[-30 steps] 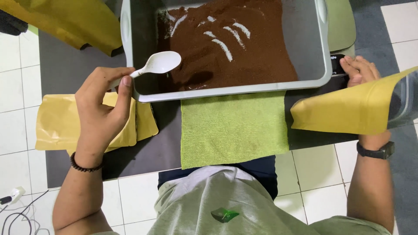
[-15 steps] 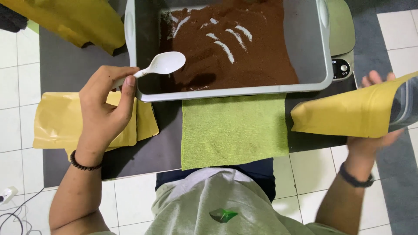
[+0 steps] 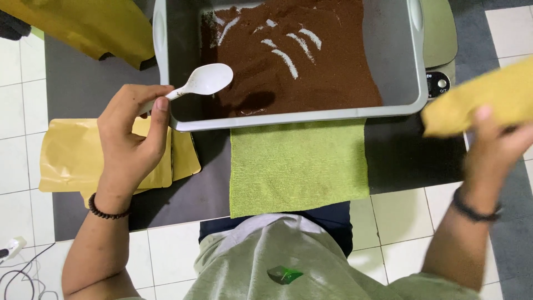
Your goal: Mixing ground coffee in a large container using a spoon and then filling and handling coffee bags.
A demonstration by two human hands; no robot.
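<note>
The right hand (image 3: pixel 488 144), fingers clamped on the yellow pouch (image 3: pixel 483 103), had swung it outward; the left hand (image 3: pixel 130 147) gripped the white spoon (image 3: pixel 202 81) over the coffee grounds (image 3: pixel 288 61).

It looks like a small packing place at home: white floor tiles (image 3: pixel 16 111), a dark low table (image 3: pixel 83 83), a grey tray of brown powder (image 3: pixel 300 61), yellow pouches (image 3: pixel 83 161), a scale (image 3: pixel 441 83)

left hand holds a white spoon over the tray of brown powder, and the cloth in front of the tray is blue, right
Not quite: the cloth is green, not blue, as the head view shows. The rest holds: the left hand holds the white spoon over the tray of brown powder.
</note>
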